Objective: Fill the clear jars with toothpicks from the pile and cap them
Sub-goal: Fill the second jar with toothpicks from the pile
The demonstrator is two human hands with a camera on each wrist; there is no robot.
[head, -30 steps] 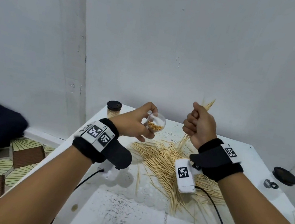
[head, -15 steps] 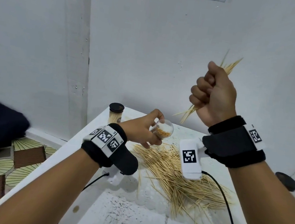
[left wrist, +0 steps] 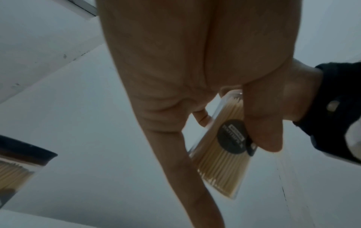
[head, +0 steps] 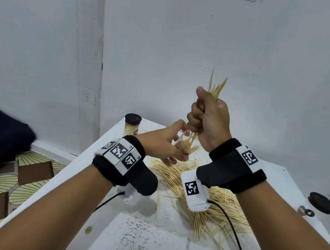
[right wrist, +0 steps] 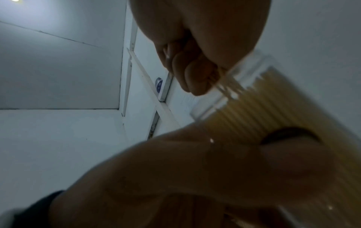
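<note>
My left hand (head: 167,146) grips a clear jar (head: 184,146) partly filled with toothpicks, held tilted above the table. In the left wrist view the jar (left wrist: 220,148) shows its black round label, my fingers (left wrist: 261,120) curled round it. My right hand (head: 206,115) is a fist round a bundle of toothpicks (head: 216,87), whose lower ends reach the jar's mouth. In the right wrist view the jar (right wrist: 259,101) sits just below my curled fingers (right wrist: 191,75). The loose toothpick pile (head: 213,197) lies on the white table (head: 145,247) beneath both wrists.
A capped, filled jar (head: 131,126) stands at the table's far left corner; it also shows at the left edge of the left wrist view (left wrist: 17,168). A black lid (head: 322,202) and a small metal piece (head: 306,211) lie at the right. White walls stand close behind.
My right hand rose high with the toothpick bundle, then came down onto the jar's mouth. My left hand kept holding the jar and tipped it toward the bundle.
</note>
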